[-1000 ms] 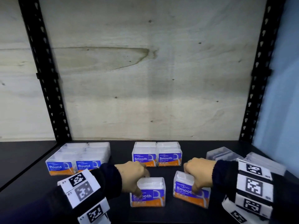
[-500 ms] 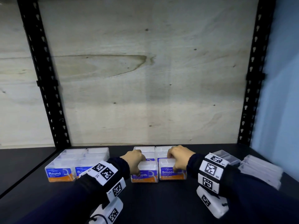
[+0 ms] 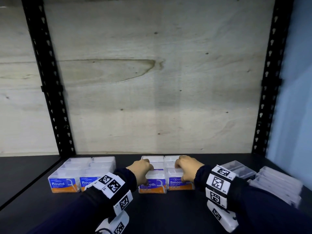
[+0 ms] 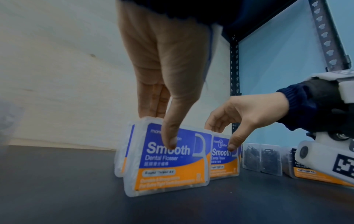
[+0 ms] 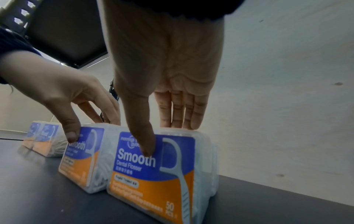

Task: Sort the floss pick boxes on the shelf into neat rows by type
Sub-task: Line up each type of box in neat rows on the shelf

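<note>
The left hand (image 3: 141, 168) is pinching the left Smooth box (image 3: 152, 184), thumb on the label face and fingers (image 4: 153, 103) over the back edge; the right hand (image 3: 188, 168) is gripping the right Smooth box (image 3: 180, 182) in the same manner. Both boxes are standing upright on the shelf (image 3: 160, 213), side by side at the front of the Smooth rows, just before the boxes behind them. In the left wrist view the left box is sitting slightly askew of its neighbour behind. To finish well, each box should be pressed back until flush with the one behind, faces level with each other and with the Round rows (image 3: 64, 184) to the left, then let go without tipping. The dark-filled boxes (image 3: 236, 168) on the right are awaiting sorting.
</note>
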